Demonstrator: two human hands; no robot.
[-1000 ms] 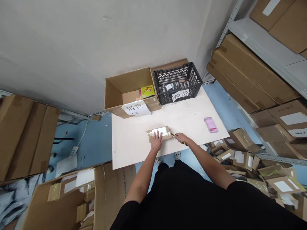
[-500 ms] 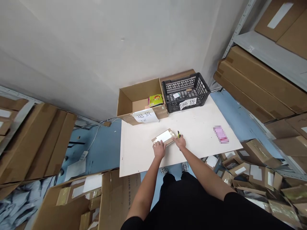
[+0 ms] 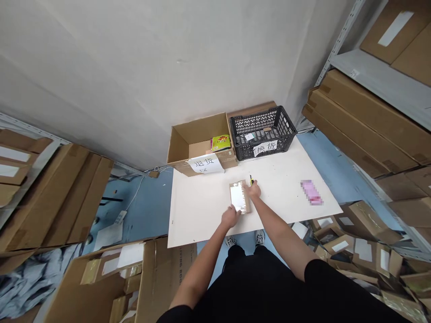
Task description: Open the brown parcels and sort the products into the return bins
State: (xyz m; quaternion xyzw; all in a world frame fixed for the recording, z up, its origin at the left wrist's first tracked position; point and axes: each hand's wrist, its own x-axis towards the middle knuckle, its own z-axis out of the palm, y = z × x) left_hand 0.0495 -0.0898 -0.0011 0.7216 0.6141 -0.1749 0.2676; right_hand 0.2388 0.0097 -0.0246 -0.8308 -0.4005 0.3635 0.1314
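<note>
A small brown cardboard parcel [image 3: 238, 197] with a white label and shiny tape lies on the white table [image 3: 198, 211], its long side pointing away from me. My left hand [image 3: 231, 217] grips its near end, fingers closed on the edge. At the far right corner, my right hand [image 3: 252, 189] is closed around a yellow and black utility knife [image 3: 251, 180], whose tip points away from me. The fingers of that hand also touch the parcel's right side. Whether the blade is out is too small to tell.
Behind the parcel stand an open cardboard box [image 3: 183, 168] holding a green packet [image 3: 221, 142] and a black plastic crate [image 3: 266, 139], both with paper signs. A blurred pink item [image 3: 311, 192] lies at right. Opened cartons [image 3: 363, 251] crowd the floor; shelves flank the table.
The parcel has turned from lying slantwise to pointing away from me. My left hand has shifted right and nearer to me, to its near end. The knife remains in my right hand.
</note>
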